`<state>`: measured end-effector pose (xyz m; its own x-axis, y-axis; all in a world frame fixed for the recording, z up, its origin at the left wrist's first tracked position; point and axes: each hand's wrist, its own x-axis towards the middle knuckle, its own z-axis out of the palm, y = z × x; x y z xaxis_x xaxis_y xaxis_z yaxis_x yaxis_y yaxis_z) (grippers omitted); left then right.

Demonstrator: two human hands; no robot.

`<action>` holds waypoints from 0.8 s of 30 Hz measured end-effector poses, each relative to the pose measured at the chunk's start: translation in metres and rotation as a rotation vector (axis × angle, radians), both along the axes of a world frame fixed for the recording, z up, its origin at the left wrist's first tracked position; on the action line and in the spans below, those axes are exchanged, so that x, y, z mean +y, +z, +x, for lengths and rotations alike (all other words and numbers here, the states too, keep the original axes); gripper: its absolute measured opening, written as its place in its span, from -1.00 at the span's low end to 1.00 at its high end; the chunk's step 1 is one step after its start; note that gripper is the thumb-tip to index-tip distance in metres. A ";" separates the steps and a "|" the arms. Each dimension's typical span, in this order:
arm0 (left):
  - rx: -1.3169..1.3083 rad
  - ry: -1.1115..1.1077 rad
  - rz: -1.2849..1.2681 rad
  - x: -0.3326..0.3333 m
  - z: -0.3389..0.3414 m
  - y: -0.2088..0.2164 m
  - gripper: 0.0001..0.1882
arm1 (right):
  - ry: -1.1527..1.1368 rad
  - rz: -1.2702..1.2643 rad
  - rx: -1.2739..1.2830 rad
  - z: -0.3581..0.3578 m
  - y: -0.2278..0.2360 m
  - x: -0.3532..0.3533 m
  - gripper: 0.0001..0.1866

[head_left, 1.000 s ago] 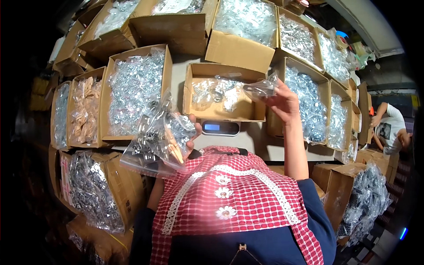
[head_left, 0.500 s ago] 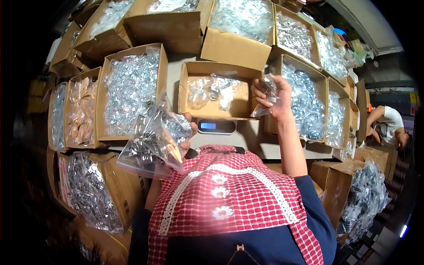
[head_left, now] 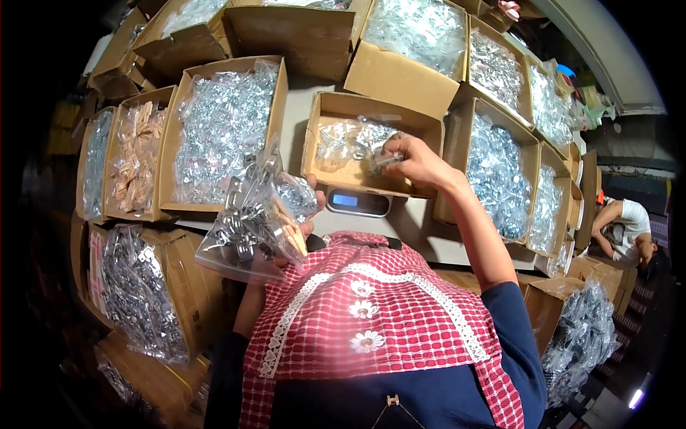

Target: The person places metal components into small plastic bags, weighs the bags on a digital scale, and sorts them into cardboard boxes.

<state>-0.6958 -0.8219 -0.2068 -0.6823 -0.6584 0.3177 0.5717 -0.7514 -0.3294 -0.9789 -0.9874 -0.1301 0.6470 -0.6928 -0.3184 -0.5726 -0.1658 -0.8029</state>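
Note:
My left hand is closed on a large clear zip bag. Shiny metal fittings, smaller clear packets and pale wooden dowels show through its plastic. Most of the left fingers are hidden behind the bag. In the middle, an open cardboard box sits on a small scale with a lit blue display. Several small clear packets of metal parts lie inside that box. Reaching over its right side, my right hand pinches a small clear packet down among them.
Cardboard boxes of bagged metal parts surround the scale, and one holds bagged dowels. More filled boxes line the right. Bulging cartons stand low on both sides. A person in a white top bends at far right.
My right hand has lowered with its packet from above the box's right edge into the box. The left hand still holds the zip bag. The whole view has shifted slightly.

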 end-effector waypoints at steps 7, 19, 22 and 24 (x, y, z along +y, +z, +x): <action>-0.104 0.199 0.045 0.009 -0.009 0.021 -0.33 | 0.148 -0.305 0.126 0.006 -0.002 0.006 -0.58; 0.177 0.235 0.049 0.008 -0.019 0.020 -0.19 | 0.105 -0.568 0.552 0.019 0.001 -0.010 -0.75; 0.071 0.166 0.149 0.009 -0.015 0.018 -0.24 | 0.122 -0.614 0.689 0.032 -0.015 -0.010 -0.80; 0.015 0.133 0.135 0.008 -0.008 0.015 -0.28 | 0.234 -0.623 0.815 0.037 -0.017 -0.004 -0.84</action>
